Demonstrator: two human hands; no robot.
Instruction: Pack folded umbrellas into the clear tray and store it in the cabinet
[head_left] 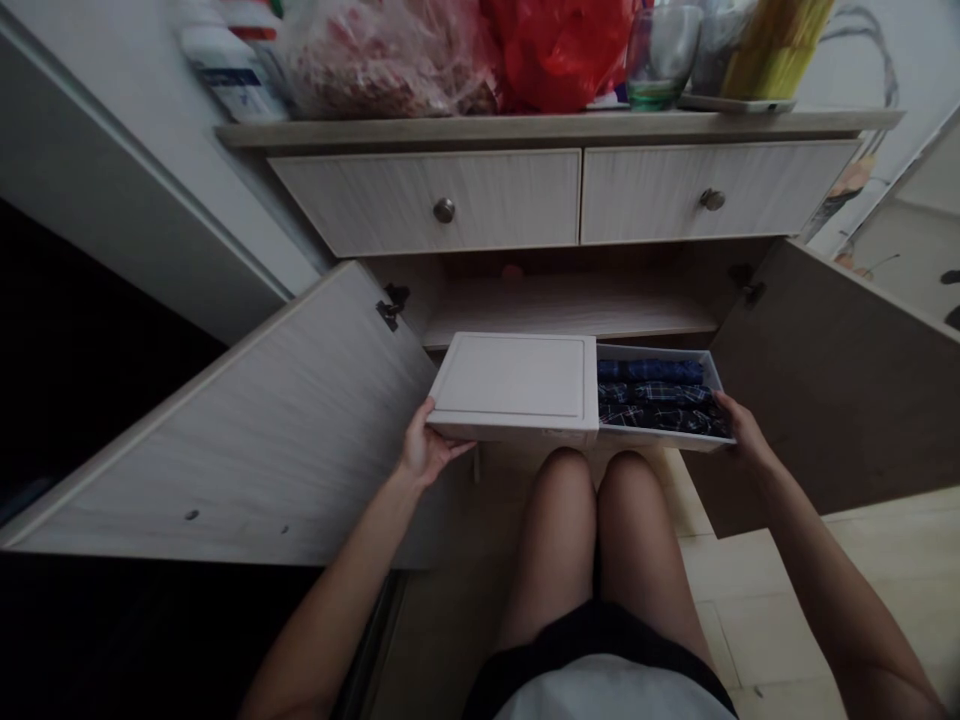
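A white storage box [517,378] is held level above my knees, in front of the open cabinet. Its drawer [664,437] is slid out to the right and shows dark blue plaid folded cloth [652,392] lying in rows. My left hand [431,450] grips the box's left end, thumb at the front corner and fingers underneath. At the drawer's right end, my right hand [739,425] holds the wall, thumb over the rim; its other fingers are mostly hidden.
Both cabinet doors, left [262,420] and right [832,390], stand swung outward on either side. Behind the box is a shelf [570,305]. Above are two closed drawers with round knobs [444,210]. The top carries bags [390,60], a glass [660,60] and bottles [232,75].
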